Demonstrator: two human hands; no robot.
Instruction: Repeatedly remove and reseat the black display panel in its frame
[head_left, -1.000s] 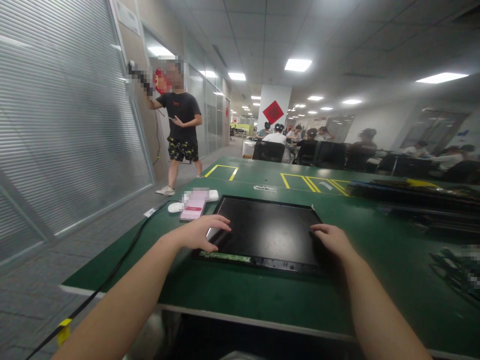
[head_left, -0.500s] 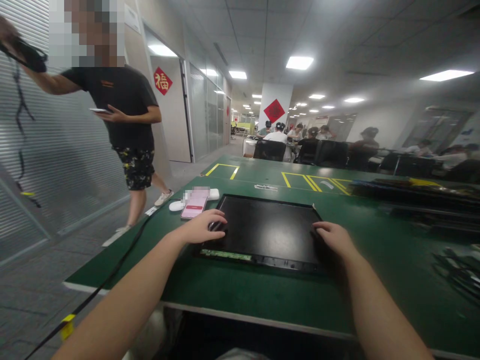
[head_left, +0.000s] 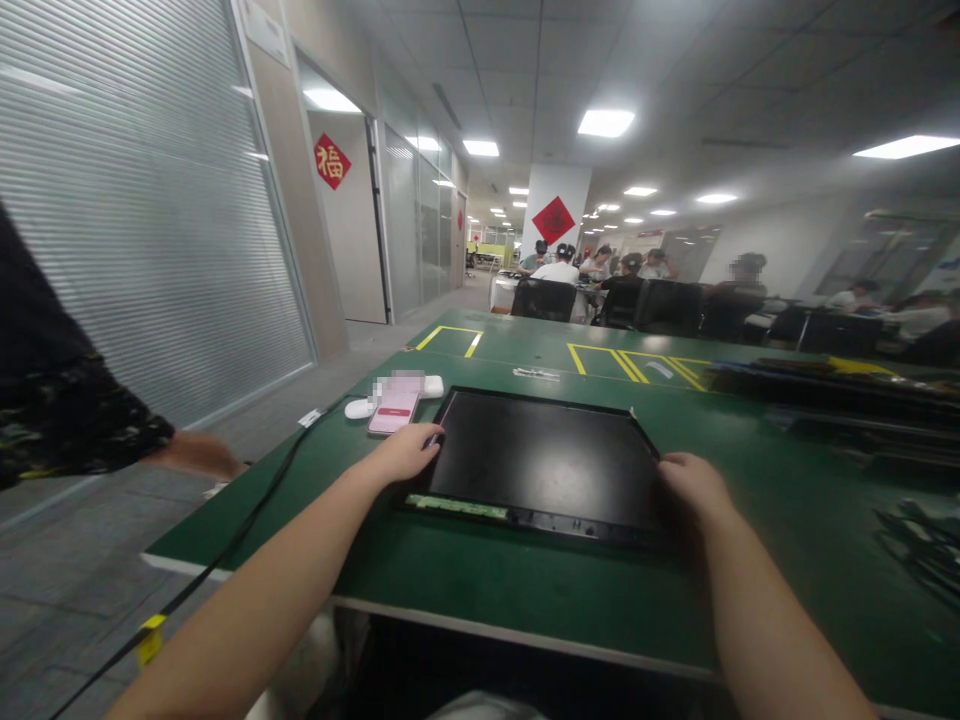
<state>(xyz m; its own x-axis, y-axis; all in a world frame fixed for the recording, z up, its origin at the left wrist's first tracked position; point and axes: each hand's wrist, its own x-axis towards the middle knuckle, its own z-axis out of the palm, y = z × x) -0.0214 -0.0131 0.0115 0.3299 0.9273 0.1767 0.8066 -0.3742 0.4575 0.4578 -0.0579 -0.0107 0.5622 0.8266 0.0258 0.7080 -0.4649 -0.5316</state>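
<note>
A black flat panel (head_left: 540, 460) lies on the green table (head_left: 480, 580), with a strip of green circuit board along its near edge. My left hand (head_left: 409, 455) grips the panel's left edge, fingers curled around it. My right hand (head_left: 694, 482) holds the panel's right edge, fingers curled down over the side.
A pink phone (head_left: 394, 411) and a white object (head_left: 360, 408) lie left of the panel. A black cable (head_left: 247, 520) runs off the table's left edge. Dark panels (head_left: 832, 385) are stacked at the right. A passer-by (head_left: 67, 420) crosses close on the left. Seated people (head_left: 570, 275) work beyond.
My left hand slid from the panel's face to its left edge and my right hand moved outward to the right edge. The person in the aisle walked closer and now passes at far left.
</note>
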